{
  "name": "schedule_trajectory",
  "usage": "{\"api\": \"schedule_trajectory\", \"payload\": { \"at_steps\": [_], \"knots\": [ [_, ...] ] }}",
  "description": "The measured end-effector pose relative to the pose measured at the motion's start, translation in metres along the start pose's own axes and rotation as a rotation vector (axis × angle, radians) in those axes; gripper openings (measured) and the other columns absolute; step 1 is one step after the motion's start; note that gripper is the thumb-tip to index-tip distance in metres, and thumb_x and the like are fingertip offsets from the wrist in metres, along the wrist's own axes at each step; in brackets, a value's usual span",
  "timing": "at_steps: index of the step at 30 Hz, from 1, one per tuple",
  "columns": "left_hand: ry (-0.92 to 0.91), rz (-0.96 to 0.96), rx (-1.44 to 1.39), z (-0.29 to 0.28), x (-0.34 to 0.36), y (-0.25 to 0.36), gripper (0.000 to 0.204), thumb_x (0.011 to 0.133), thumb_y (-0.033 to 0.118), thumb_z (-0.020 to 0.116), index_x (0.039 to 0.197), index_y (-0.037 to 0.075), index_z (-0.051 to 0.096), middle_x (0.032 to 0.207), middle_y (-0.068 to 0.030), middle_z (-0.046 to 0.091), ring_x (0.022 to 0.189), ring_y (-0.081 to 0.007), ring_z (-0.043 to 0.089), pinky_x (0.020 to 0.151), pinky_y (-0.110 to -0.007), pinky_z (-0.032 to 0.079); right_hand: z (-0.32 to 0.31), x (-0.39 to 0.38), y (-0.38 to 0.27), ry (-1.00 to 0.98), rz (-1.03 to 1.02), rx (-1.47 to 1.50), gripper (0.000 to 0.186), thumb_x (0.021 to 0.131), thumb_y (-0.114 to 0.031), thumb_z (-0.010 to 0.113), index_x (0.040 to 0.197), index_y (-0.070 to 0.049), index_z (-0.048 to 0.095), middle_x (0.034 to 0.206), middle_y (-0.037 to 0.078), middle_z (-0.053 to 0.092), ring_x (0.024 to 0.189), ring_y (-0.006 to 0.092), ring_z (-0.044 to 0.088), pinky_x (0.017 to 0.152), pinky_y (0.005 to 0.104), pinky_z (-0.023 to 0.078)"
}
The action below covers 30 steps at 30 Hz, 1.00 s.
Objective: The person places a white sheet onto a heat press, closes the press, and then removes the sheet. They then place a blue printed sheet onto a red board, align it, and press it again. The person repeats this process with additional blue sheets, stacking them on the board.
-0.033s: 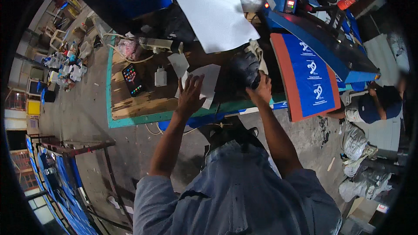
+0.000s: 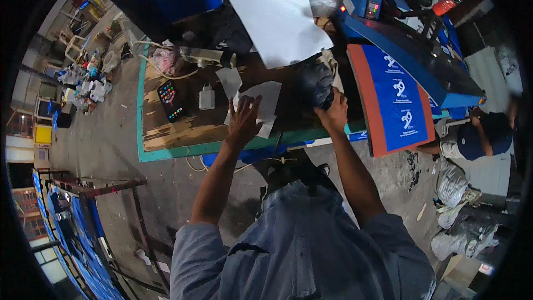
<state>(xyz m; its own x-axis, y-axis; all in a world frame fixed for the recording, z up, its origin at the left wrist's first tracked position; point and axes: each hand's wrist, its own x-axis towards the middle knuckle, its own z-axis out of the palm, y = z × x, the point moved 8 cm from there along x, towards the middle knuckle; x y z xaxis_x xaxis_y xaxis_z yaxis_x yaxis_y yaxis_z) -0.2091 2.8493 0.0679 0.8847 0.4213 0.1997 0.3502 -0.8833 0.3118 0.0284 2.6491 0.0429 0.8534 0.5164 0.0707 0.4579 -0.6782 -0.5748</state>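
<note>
My left hand (image 2: 244,116) rests with spread fingers on a white paper sheet (image 2: 265,97) on the dark, worn wooden tabletop (image 2: 166,141). A smaller paper scrap (image 2: 229,78) lies beside it. My right hand (image 2: 333,108) grips the lower part of a crumpled black bundle (image 2: 315,83); pale material shows behind it. Left of the paper are a white charger (image 2: 206,98) and a phone (image 2: 170,100) with its screen lit. Above both hands lies a large white sheet (image 2: 269,14).
A blue press (image 2: 413,55) with a red pad (image 2: 361,111) holding printed blue fabric (image 2: 405,122) stands at right. Another person (image 2: 483,136) is beyond it. A metal rack (image 2: 111,189) is at lower left; cables (image 2: 166,69), black material and a blue box (image 2: 183,0) crowd the table's back.
The view has shifted slightly. My right hand's fingers sit a little higher on the black bundle; my left hand stays on the paper.
</note>
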Motion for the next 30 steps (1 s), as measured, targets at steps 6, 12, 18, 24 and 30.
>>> {"api": "schedule_trajectory", "payload": {
  "at_steps": [6, 12, 18, 24, 30],
  "knots": [
    [-0.049, 0.052, 0.204, 0.047, 0.042, -0.047, 0.037, 0.088, 0.021, 0.068, 0.124, 0.015, 0.063, 0.132, -0.0118, 0.055, 0.132, -0.0301, 0.05, 0.117, -0.062, 0.026, 0.029, 0.109, -0.01, 0.092, 0.218, -0.097, 0.106, 0.07, -0.038, 0.09, 0.155, -0.019, 0.029, 0.153, 0.026, 0.034, 0.139, 0.0524, 0.038, 0.111, 0.0591, 0.042],
    [0.143, 0.238, 0.243, 0.065, 0.081, -0.085, 0.033, 0.089, 0.016, 0.063, 0.122, 0.014, 0.063, 0.122, -0.0093, 0.062, 0.126, -0.0329, 0.054, 0.115, -0.061, 0.031, 0.037, 0.177, -0.012, 0.089, 0.319, -0.065, 0.11, 0.069, -0.041, 0.089, 0.157, -0.023, 0.027, 0.152, 0.028, 0.037, 0.137, 0.0514, 0.043, 0.111, 0.0574, 0.043],
    [0.212, -0.021, 0.539, 0.059, 0.125, -0.111, 0.057, 0.088, 0.013, 0.061, 0.144, 0.013, 0.05, 0.141, -0.0123, 0.052, 0.135, -0.0322, 0.048, 0.114, -0.064, 0.029, 0.018, 0.193, -0.01, 0.221, 0.31, 0.013, 0.092, 0.07, -0.033, 0.089, 0.145, -0.017, 0.038, 0.137, 0.024, 0.05, 0.126, 0.0456, 0.054, 0.101, 0.0544, 0.05],
    [0.299, -0.101, 0.213, 0.0, 0.071, -0.022, 0.068, 0.093, 0.022, 0.061, 0.155, 0.012, 0.037, 0.152, -0.0183, 0.045, 0.143, -0.0336, 0.041, 0.114, -0.064, 0.029, 0.02, 0.152, -0.033, 0.416, 0.354, 0.285, 0.073, 0.074, -0.021, 0.085, 0.135, -0.009, 0.047, 0.13, 0.025, 0.053, 0.118, 0.046, 0.057, 0.096, 0.0555, 0.051],
    [-0.083, -0.175, -0.152, 0.066, 0.036, 0.053, 0.061, 0.091, 0.031, 0.066, 0.145, 0.008, 0.049, 0.134, -0.0193, 0.058, 0.126, -0.0364, 0.055, 0.103, -0.053, 0.044, 0.023, 0.093, -0.067, 0.595, -0.017, 0.891, 0.063, 0.08, -0.004, 0.077, 0.135, -0.002, 0.045, 0.128, 0.02, 0.051, 0.117, 0.0346, 0.058, 0.093, 0.0427, 0.055]
  ]
}}
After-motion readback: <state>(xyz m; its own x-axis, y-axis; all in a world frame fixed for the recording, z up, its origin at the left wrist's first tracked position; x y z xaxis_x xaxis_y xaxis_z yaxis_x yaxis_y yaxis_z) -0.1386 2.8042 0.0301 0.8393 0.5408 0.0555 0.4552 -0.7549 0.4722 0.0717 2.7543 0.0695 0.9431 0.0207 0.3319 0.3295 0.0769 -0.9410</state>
